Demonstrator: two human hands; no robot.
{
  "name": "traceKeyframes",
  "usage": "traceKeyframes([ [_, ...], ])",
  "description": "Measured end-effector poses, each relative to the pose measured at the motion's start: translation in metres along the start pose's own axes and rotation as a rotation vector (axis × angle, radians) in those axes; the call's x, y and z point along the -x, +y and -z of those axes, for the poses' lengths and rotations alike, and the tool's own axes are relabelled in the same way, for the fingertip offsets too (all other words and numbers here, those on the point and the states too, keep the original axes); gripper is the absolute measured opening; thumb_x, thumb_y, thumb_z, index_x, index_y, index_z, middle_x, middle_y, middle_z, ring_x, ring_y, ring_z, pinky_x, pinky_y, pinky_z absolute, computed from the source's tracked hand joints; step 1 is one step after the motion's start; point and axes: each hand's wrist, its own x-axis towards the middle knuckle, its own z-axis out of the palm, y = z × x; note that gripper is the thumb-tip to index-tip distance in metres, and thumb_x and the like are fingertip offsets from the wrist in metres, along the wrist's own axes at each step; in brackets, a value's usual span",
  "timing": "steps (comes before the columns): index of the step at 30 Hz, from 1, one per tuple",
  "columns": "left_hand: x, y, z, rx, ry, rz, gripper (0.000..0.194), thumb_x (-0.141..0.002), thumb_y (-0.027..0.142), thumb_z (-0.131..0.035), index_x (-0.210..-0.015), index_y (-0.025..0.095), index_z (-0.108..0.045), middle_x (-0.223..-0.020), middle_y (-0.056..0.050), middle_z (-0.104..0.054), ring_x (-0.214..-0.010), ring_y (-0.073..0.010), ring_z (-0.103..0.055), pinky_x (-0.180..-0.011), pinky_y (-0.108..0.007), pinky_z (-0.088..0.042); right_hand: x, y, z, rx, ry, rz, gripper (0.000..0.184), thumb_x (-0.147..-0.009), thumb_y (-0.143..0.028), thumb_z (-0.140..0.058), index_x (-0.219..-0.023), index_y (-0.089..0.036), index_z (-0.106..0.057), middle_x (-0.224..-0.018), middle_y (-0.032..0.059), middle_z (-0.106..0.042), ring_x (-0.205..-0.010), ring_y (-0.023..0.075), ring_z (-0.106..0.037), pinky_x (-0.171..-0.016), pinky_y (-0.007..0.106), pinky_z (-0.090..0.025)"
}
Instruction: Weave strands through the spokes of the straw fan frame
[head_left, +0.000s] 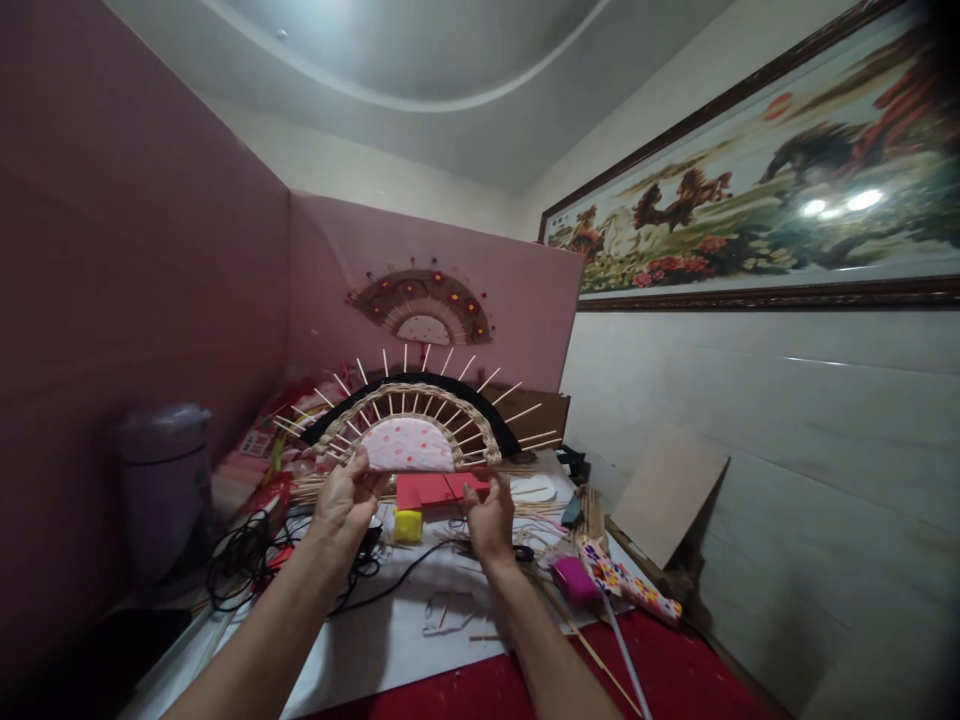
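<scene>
I hold a half-round woven fan (pixel 420 425) up in front of me with both hands. It has a pink dotted centre, a woven rattan band, a black outer arc and thin sticks that radiate outward. My left hand (pixel 343 497) grips its lower left edge, thumb on the front. My right hand (pixel 489 515) grips the lower right edge. A finished fan (pixel 424 305) of the same shape hangs on the pink wall behind.
Below lie a red paper sheet (pixel 431 490), a yellow block (pixel 407 525), black cables (pixel 247 565), loose sticks, a magenta roll (pixel 574 580) and a flowered strip (pixel 626 582) on a white sheet. A lidded pot (pixel 161 480) stands left. A cardboard piece (pixel 667 490) leans against the right wall.
</scene>
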Motion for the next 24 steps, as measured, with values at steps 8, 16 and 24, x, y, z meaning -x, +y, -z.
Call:
traceKeyframes([
  [8, 0.013, -0.021, 0.0, 0.073, -0.044, 0.03, 0.03, -0.079, 0.003, -0.05, -0.106, 0.015, -0.058, -0.078, -0.006, -0.07, -0.064, -0.0145, -0.066, -0.064, -0.025, -0.055, 0.021, -0.034, -0.01, -0.605, -0.525, -0.143, 0.029, -0.069, -0.037, -0.066, -0.091, -0.019, -0.061, -0.09, 0.0045, -0.065, -0.084, 0.0171, -0.059, -0.075, 0.028, -0.047],
  [16, 0.044, -0.066, -0.001, -0.071, -0.211, 0.085, 0.025, -0.064, 0.009, -0.07, -0.087, 0.015, -0.064, -0.074, -0.004, -0.07, -0.066, -0.0157, -0.066, -0.066, -0.026, -0.053, 0.015, -0.034, -0.009, -1.063, -0.342, -0.633, 0.035, -0.064, -0.042, -0.07, -0.089, -0.018, -0.061, -0.083, 0.0045, -0.068, -0.083, 0.0191, -0.063, -0.066, 0.03, -0.053],
  [24, 0.028, -0.036, 0.014, -0.453, -0.353, 0.022, 0.036, -0.046, -0.004, -0.07, -0.078, 0.012, -0.069, -0.063, -0.005, -0.068, -0.054, -0.0151, -0.062, -0.05, -0.021, -0.046, -0.017, -0.013, 0.023, -1.126, -0.21, -0.741, 0.027, -0.064, -0.025, -0.067, -0.091, -0.02, -0.061, -0.071, 0.0003, -0.069, -0.074, 0.0192, -0.065, -0.063, 0.034, -0.054],
])
